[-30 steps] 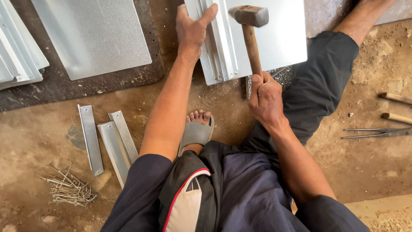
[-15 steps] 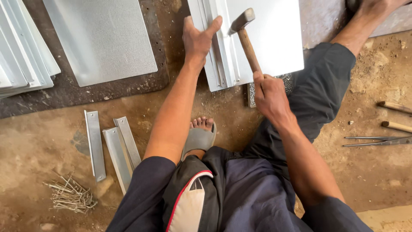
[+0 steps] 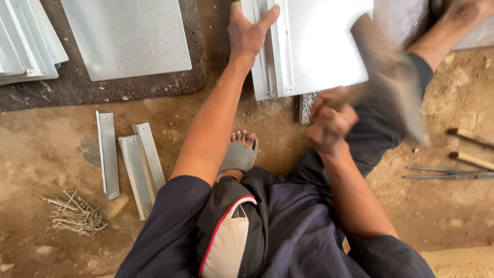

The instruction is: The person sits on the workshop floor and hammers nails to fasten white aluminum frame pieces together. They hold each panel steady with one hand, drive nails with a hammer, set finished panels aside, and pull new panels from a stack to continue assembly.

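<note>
My left hand (image 3: 248, 30) presses flat on the folded edge of a grey sheet-metal panel (image 3: 319, 41) lying on the ground in front of me. My right hand (image 3: 329, 117) grips the wooden handle of a hammer (image 3: 391, 77), which is a motion-blurred streak swung up and to the right, off the panel. A small metal block (image 3: 306, 107) lies under the panel's near edge, just left of my right hand. My sandalled foot (image 3: 239, 153) rests between my arms.
Another flat metal sheet (image 3: 126, 36) lies on a dark mat at upper left, beside stacked sheets (image 3: 25, 46). Three metal strips (image 3: 128, 159) and a pile of nails (image 3: 74, 213) lie on the dirt at left. Tools with wooden handles (image 3: 471, 149) lie at right.
The hammer, which stood over the panel's folded edge, has swung back and to the right and is now blurred. My left hand keeps its place on the panel.
</note>
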A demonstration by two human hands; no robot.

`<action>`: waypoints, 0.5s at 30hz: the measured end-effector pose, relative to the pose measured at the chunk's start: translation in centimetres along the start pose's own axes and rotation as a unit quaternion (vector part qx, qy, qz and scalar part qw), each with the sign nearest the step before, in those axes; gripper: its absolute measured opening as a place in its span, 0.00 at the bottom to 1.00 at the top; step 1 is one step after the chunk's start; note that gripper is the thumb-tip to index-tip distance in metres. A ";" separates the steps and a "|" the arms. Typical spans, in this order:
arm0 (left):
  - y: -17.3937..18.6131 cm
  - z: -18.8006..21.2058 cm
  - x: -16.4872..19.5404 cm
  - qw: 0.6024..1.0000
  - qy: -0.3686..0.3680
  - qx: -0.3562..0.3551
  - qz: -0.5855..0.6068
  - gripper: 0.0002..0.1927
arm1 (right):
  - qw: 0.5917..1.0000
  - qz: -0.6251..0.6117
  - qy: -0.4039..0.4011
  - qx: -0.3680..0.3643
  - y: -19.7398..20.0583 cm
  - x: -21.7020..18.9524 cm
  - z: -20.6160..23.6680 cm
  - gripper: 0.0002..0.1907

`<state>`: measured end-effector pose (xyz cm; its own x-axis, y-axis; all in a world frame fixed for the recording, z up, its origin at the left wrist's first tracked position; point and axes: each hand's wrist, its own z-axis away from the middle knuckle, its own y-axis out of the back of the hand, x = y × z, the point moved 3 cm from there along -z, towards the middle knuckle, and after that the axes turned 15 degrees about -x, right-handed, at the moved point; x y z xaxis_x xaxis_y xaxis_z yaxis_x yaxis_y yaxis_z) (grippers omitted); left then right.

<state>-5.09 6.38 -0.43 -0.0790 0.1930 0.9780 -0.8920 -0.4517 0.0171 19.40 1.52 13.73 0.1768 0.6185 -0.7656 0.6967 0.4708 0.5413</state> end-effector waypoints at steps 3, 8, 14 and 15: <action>0.1 -0.1 0.3 1.000 0.003 0.001 -0.001 0.35 | 0.966 0.070 -0.208 -0.140 -1.4 4.4 -0.1 0.24; 0.2 -0.4 0.1 1.000 -0.008 0.000 -0.003 0.36 | 0.996 0.080 -0.039 0.001 3.8 6.5 2.6 0.21; 0.1 -0.4 -1.2 1.000 0.018 0.004 -0.002 0.38 | 0.985 0.169 0.017 0.007 2.1 6.6 3.2 0.21; 0.1 -0.4 -1.2 1.000 0.018 0.011 0.005 0.39 | 0.982 0.185 0.004 -0.025 0.5 6.7 2.7 0.22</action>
<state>-5.23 6.48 -1.70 -0.1046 0.2189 0.9701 -0.8813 -0.4724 0.0116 22.82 4.20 7.93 0.4061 0.7585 -0.5096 0.5508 0.2418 0.7989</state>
